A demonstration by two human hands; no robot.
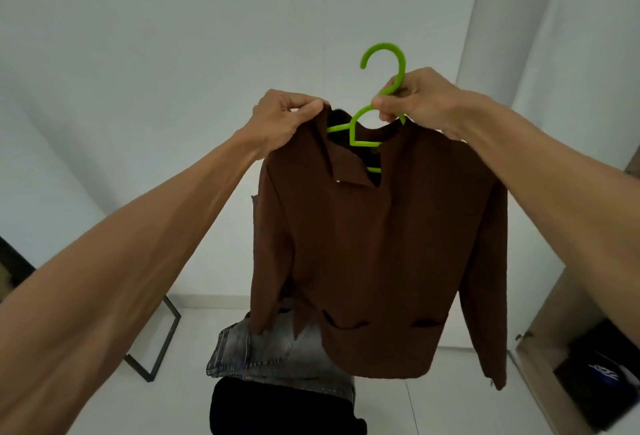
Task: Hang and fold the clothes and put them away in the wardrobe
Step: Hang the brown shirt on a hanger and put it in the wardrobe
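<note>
A brown long-sleeved collared top (377, 261) hangs in front of me at chest height, with a bright green plastic hanger (356, 126) partly inside its neck opening. My right hand (415, 98) grips the hanger at the base of its hook. My left hand (287, 116) pinches the top's left shoulder by the collar. The hanger's left arm shows bare in the neck opening; its right arm is hidden under the fabric. Grey jeans (256, 351) and a black garment (284, 407) lie below, partly hidden by the top.
An open wooden wardrobe (550, 310) stands at the right, with a black and blue item (602, 372) on its bottom shelf. A black metal frame (156, 358) stands on the white floor at the left. White walls lie ahead.
</note>
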